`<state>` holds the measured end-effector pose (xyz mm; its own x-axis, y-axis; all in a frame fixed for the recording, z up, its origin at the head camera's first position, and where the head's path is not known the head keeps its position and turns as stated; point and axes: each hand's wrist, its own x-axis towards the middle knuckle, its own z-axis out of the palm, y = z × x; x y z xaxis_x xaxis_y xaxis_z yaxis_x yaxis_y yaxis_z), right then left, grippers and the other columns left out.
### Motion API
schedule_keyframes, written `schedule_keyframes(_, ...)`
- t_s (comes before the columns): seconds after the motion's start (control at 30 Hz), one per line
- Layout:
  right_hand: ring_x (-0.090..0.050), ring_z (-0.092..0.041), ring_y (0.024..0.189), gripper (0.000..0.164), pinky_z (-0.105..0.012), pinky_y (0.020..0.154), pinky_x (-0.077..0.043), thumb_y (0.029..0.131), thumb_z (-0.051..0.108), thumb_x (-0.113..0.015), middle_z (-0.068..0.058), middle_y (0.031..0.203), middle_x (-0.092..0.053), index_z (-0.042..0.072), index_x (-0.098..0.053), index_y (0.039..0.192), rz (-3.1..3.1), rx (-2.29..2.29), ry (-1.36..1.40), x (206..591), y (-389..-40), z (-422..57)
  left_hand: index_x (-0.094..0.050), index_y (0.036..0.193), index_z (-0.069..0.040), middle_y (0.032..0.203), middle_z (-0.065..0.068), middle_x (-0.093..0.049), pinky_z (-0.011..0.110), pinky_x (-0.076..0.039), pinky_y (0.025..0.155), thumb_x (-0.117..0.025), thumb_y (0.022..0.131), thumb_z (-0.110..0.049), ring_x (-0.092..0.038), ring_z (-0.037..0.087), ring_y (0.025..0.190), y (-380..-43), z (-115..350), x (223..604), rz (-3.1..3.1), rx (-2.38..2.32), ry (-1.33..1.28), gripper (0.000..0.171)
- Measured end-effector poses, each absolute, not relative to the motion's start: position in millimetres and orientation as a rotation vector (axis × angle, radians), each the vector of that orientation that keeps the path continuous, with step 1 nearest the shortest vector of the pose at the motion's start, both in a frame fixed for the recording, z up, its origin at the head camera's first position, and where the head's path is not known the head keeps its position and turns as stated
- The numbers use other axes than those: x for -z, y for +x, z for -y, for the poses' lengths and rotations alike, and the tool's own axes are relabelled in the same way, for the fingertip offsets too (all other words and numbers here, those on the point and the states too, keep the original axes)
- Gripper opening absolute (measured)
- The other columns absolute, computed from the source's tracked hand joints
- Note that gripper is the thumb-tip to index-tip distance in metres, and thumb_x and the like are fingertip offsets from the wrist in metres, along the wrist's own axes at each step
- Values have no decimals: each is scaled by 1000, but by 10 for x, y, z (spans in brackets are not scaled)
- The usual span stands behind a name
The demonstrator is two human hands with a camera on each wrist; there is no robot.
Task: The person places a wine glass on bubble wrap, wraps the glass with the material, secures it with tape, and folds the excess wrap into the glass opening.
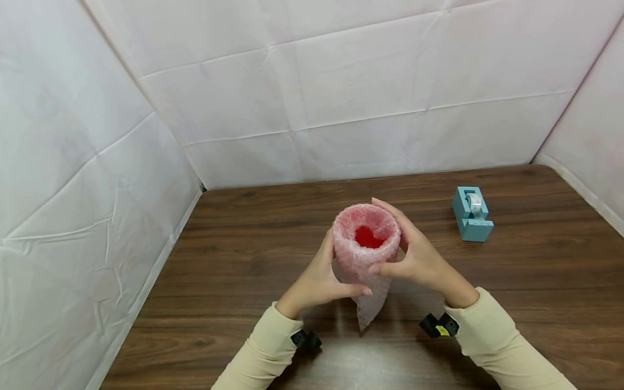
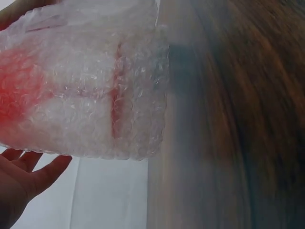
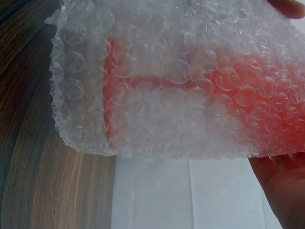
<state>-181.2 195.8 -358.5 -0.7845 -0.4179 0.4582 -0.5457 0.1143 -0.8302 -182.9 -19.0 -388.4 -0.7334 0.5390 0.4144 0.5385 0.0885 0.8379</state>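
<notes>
A red goblet [image 1: 368, 236] stands inside a roll of clear bubble wrap [image 1: 353, 265], its bowl visible through the open top. In the right wrist view the goblet's thin stem and flat base [image 3: 108, 93] show faintly through the bubbles. A pointed flap of wrap hangs toward the person. My left hand [image 1: 319, 281] grips the roll from the left, thumb across its front. From the right, my right hand [image 1: 421, 260] holds it, with fingers behind and thumb in front. Whether the roll's lower end touches the table cannot be told.
A light blue tape dispenser [image 1: 473, 214] with a roll of clear tape stands at the right of the brown wooden table [image 1: 244, 260]. White cloth walls [image 1: 351, 97] rise behind the table and at both sides.
</notes>
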Motion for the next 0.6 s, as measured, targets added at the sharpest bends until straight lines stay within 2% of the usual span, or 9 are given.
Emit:
schedule_keyframes(0.23,-49,-21,119,97,-27,91,-52,71,9,-84,-4,138,-44,17,-28,151,2253,-1767,992,3593,-1821,-1946,-25,149,-24,144,4,-42,36,-43,105,-84,69,-4,-44,22,131,-1844,195,3914,-2316,-1844,1117,102)
schedule_keyframes(0.37,-50,-21,119,98,-27,91,-52,71,8,-83,-4,139,-44,17,-27,151,2247,-1766,997,3594,-1817,-1940,-28,147,-14,141,13,-44,36,-45,102,-81,70,1,-47,29,128,-1815,191,3859,-2309,-1864,1124,95)
schedule_keyframes(0.5,-49,-13,120,98,-25,93,-50,73,9,-83,-7,141,-43,18,-26,152,2253,-1778,988,3595,-1818,-1943,-30,143,-4,138,21,-45,35,-46,100,-78,70,4,-48,38,125,-1732,190,3716,-2315,-1867,1138,88)
schedule_keyframes(0.6,-48,-10,121,99,-22,93,-49,74,12,-82,-11,143,-41,18,-24,153,2262,-1796,975,3599,-1821,-1949,-31,142,-1,135,20,-47,34,-47,98,-78,70,5,-50,35,123,-1700,193,3660,-2326,-1867,1134,86)
